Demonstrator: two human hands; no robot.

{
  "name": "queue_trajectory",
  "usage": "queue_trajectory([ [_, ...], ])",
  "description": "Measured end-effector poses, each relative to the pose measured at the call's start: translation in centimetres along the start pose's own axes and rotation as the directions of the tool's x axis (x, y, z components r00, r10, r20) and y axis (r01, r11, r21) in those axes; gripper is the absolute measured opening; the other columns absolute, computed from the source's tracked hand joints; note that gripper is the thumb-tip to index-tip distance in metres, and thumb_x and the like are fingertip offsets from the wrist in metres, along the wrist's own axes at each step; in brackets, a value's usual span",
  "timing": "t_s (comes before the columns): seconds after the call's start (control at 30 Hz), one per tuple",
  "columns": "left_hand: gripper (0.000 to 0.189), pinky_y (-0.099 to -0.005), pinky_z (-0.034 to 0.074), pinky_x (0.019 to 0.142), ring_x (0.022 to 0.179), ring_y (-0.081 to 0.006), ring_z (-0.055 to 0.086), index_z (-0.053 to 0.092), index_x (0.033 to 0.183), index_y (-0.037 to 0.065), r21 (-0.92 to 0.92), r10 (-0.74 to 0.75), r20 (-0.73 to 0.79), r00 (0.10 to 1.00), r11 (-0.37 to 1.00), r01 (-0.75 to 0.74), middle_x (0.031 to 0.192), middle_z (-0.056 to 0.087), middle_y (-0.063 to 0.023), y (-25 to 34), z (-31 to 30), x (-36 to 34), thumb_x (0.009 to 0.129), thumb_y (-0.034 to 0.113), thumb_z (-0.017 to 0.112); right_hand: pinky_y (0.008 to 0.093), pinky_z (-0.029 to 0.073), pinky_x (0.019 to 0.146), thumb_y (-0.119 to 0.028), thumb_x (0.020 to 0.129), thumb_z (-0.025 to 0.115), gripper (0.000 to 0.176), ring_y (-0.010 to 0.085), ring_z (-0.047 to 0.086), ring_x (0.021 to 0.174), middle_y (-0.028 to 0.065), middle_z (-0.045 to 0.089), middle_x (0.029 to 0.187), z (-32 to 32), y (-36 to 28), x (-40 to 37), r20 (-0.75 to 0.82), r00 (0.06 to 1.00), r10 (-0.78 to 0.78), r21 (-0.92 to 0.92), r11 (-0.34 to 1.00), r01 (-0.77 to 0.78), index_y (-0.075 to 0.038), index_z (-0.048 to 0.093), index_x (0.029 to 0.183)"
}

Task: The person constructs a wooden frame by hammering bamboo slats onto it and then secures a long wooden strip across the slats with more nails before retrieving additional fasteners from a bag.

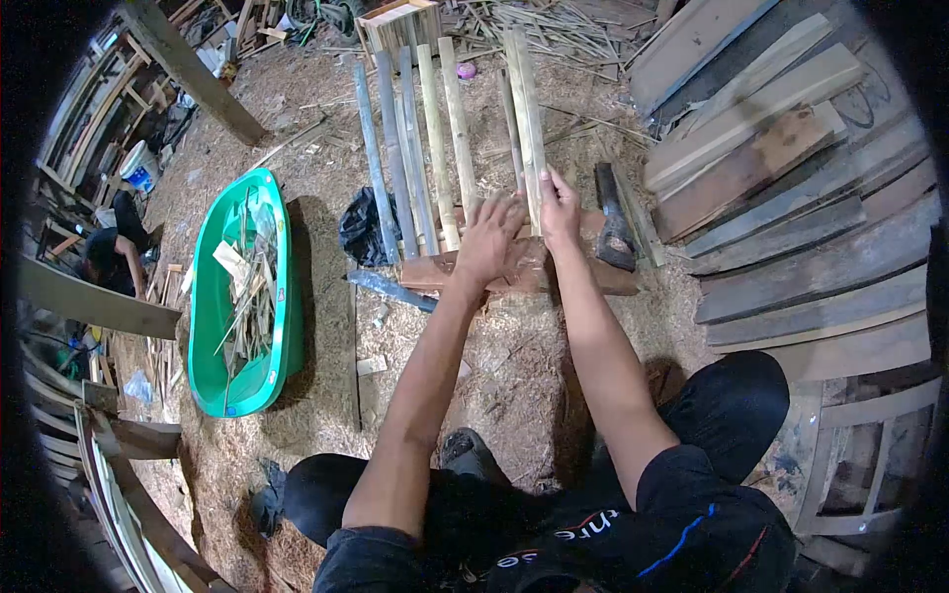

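Observation:
My right hand [560, 210] is closed around the lower end of a pale wooden slat [531, 128], which points away from me. Palm down, my left hand [488, 233] is over a reddish-brown board [425, 272] lying crosswise on the ground. Its fingers look spread, though motion blurs them, and no held thing shows. Left of the slat, several strips lie side by side, among them a yellowish wooden strip [456, 119] and a greyish strip [372, 148]. A dark, thick-headed tool [614, 232] rests right of my right hand.
A green plastic tub [201, 346] with wood scraps stands at left. Stacked planks [791, 237] line the right side. A black plastic bag [367, 229] lies beside the strips. Sawdust covers the ground around a wooden post [193, 74]. Another person [114, 252] crouches at far left.

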State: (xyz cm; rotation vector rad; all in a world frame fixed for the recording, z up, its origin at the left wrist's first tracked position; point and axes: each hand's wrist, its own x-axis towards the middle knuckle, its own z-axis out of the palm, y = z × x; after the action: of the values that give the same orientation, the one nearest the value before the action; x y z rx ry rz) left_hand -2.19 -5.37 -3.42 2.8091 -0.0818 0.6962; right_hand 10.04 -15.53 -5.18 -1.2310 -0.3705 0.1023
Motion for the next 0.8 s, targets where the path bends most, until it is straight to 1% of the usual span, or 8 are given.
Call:
queue_trajectory([
  [0.07,0.075,-0.0562,0.020,0.117,0.142,-0.0361,0.030,0.046,0.143,0.011,0.161,-0.044,-0.125,0.991,0.985,0.064,0.148,0.041,-0.0121,-0.7,0.1,-0.6,0.079,0.038,0.075,0.0264,0.052,0.067,-0.026,0.103,0.053,0.035,0.0121,0.067,0.074,0.0072,0.072,0.091,0.2,-0.8,0.0,-0.010,1.000,0.007,-0.014,1.000,-0.007,0.002,0.066,0.118],
  [0.1,0.087,-0.0591,0.015,0.118,0.146,-0.0360,0.025,0.038,0.149,0.017,0.130,-0.128,-0.082,0.988,0.982,0.138,0.155,0.030,-0.0130,-1.2,-0.8,-0.9,0.076,0.043,0.078,0.0275,0.051,0.069,-0.025,0.103,0.052,0.033,0.0122,0.067,0.074,0.0073,0.072,0.086,0.1,-0.5,0.3,-0.022,1.000,0.000,-0.070,0.998,-0.001,0.002,0.068,0.112],
  [0.2,0.098,-0.0593,0.013,0.118,0.146,-0.0367,0.024,0.033,0.152,0.022,0.027,-0.244,-0.053,0.968,0.969,0.246,0.156,0.028,-0.0161,-2.2,-2.8,-1.8,0.071,0.046,0.082,0.0278,0.051,0.070,-0.024,0.103,0.053,0.032,0.0128,0.066,0.072,0.0070,0.072,0.082,0.4,-0.8,0.2,-0.034,0.999,0.005,-0.067,0.998,-0.007,0.002,0.070,0.109],
  [0.23,0.095,-0.0598,0.013,0.118,0.147,-0.0365,0.023,0.041,0.148,0.024,0.034,-0.261,-0.039,0.965,0.964,0.262,0.157,0.026,-0.0174,-2.0,-2.8,-1.7,0.067,0.045,0.085,0.0282,0.051,0.074,-0.023,0.102,0.054,0.031,0.0135,0.067,0.078,0.0086,0.072,0.088,-0.2,0.0,0.6,-0.018,0.999,0.042,-0.123,0.991,-0.044,0.003,0.070,0.109],
  [0.37,0.078,-0.0580,0.011,0.120,0.149,-0.0354,0.021,0.058,0.134,0.026,0.004,-0.256,-0.025,0.966,0.967,0.257,0.159,0.023,-0.0173,-2.0,-2.8,-1.7,0.063,0.037,0.088,0.0276,0.049,0.075,-0.023,0.099,0.060,0.030,0.0117,0.063,0.087,0.0094,0.069,0.090,-0.9,3.1,2.4,-0.191,0.904,-0.384,-0.514,0.823,0.241,0.005,0.069,0.107],
  [0.47,0.071,-0.0570,0.009,0.120,0.148,-0.0352,0.022,0.063,0.129,0.025,-0.053,-0.274,0.006,0.962,0.960,0.274,0.159,0.023,-0.0175,-2.6,-2.8,-1.5,0.063,0.034,0.088,0.0278,0.049,0.073,-0.023,0.099,0.060,0.030,0.0138,0.063,0.082,0.0078,0.068,0.086,0.1,-1.5,1.5,-0.150,0.977,-0.151,-0.185,0.975,0.123,0.006,0.069,0.105],
  [0.6,0.062,-0.0563,0.008,0.121,0.149,-0.0344,0.021,0.067,0.122,0.023,-0.034,-0.268,-0.005,0.963,0.963,0.268,0.160,0.022,-0.0176,-2.8,-2.5,-1.5,0.065,0.035,0.087,0.0291,0.053,0.064,-0.022,0.102,0.053,0.028,0.0167,0.067,0.069,0.0081,0.070,0.081,2.7,-4.8,0.4,0.016,0.996,0.085,-0.129,0.988,-0.082,0.003,0.063,0.105],
  [0.8,0.059,-0.0576,0.007,0.120,0.150,-0.0350,0.018,0.069,0.120,0.022,-0.117,-0.261,-0.003,0.965,0.959,0.259,0.160,0.023,-0.0187,-2.8,-2.8,-2.1,0.066,0.039,0.085,0.0268,0.053,0.061,-0.021,0.104,0.051,0.025,0.0136,0.066,0.067,0.0078,0.069,0.079,4.9,-2.3,-0.5,0.039,0.998,0.046,-0.199,0.979,-0.038,0.001,0.061,0.102],
])
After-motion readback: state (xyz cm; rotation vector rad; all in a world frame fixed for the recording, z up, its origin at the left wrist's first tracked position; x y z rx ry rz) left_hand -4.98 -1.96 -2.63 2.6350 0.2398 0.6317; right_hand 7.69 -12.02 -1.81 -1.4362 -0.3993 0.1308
